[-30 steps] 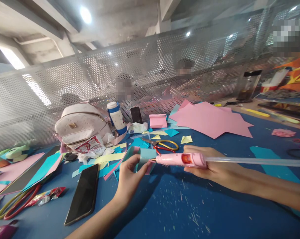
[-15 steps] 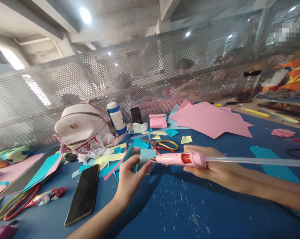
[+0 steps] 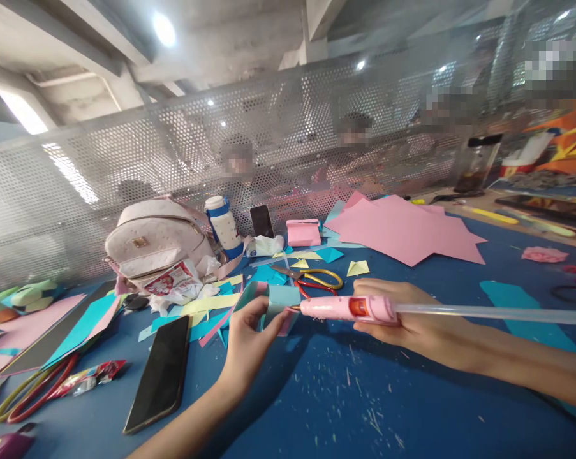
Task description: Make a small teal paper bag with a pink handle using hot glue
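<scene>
In my right hand [image 3: 388,306] is a pink hot glue gun [image 3: 333,308], its tip pointing left and a long clear glue stick [image 3: 498,313] running out of its back over my forearm. My left hand [image 3: 249,331] pinches a curled piece of light-blue and pink paper [image 3: 282,296] above the table. The gun's nozzle meets or almost meets the paper beside my left fingertips; exact contact cannot be made out. Just behind the nozzle lie scissors with red and yellow handles [image 3: 323,279].
A black phone [image 3: 158,373] lies left of my left forearm. Behind are a pale backpack [image 3: 158,242], a white-and-blue bottle [image 3: 223,226], paper scraps [image 3: 211,306] and large pink paper [image 3: 402,229]. A perforated metal screen [image 3: 173,153] borders the table, with people beyond it.
Almost nothing differs. The glue gun and my right hand have shifted very slightly, while my left hand keeps its hold on the paper.
</scene>
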`<state>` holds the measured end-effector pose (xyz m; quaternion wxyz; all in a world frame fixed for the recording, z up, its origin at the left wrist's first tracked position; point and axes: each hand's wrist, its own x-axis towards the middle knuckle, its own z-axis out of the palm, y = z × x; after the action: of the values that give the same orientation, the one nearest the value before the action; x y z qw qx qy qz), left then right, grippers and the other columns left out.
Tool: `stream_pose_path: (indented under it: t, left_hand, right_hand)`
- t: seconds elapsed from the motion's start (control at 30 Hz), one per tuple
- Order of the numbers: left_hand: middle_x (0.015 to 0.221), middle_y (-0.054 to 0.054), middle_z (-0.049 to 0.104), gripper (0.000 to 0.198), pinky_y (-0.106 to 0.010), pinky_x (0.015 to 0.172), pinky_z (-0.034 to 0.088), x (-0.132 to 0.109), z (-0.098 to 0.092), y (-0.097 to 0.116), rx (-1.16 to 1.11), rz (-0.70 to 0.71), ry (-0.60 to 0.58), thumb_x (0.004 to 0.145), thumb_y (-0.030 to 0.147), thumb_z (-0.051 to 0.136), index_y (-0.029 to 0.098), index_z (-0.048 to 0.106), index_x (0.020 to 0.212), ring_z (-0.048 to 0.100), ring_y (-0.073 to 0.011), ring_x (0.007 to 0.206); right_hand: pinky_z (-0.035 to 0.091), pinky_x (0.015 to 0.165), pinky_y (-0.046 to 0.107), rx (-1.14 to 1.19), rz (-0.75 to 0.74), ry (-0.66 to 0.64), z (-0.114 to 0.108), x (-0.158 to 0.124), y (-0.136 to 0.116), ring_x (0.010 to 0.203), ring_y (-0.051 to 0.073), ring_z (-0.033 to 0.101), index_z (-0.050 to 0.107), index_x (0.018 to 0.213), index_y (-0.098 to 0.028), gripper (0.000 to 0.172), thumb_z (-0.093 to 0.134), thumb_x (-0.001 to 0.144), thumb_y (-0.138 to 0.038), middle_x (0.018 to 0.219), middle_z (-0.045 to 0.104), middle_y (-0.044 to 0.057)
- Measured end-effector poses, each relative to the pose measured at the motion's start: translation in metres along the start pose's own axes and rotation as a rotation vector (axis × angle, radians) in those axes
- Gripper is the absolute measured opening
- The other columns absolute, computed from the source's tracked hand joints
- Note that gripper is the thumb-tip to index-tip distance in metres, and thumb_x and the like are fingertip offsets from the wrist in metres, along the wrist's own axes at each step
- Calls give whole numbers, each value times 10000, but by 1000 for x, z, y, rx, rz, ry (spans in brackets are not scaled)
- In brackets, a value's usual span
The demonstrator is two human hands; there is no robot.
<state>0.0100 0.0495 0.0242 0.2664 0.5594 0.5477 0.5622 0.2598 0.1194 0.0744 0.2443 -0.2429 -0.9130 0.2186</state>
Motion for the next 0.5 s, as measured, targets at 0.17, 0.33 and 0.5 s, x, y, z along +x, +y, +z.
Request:
stream_pose_path:
  t: [0.17,0.33,0.5]
  left_hand:
    - [835,-56,714,177,-258,709,481,-1,0,0,-3,-2,-4,790,311,682,145,716,843,629,-177,790]
    - [831,-57,709,200,-264,713,484,-1,0,-1,-8,-17,-1,788,333,687,142,711,841,630,-182,792]
    - [736,-36,677,201,-260,701,483,0,1,-1,-15,-18,1,777,342,693,149,716,828,623,-185,776]
  right_hand:
    - [329,561,262,-10,0,0,-1,-1,0,590,113,399,381,694,-200,328,528,907,-402,683,477,-27]
    - [323,544,262,-6,11,3,-1,-2,0,579,111,392,362,687,-202,343,524,911,-406,672,471,-29]
    - [299,522,257,-52,-64,11,0,-2,4,562,107,387,367,697,-204,322,506,918,-393,663,459,-30]
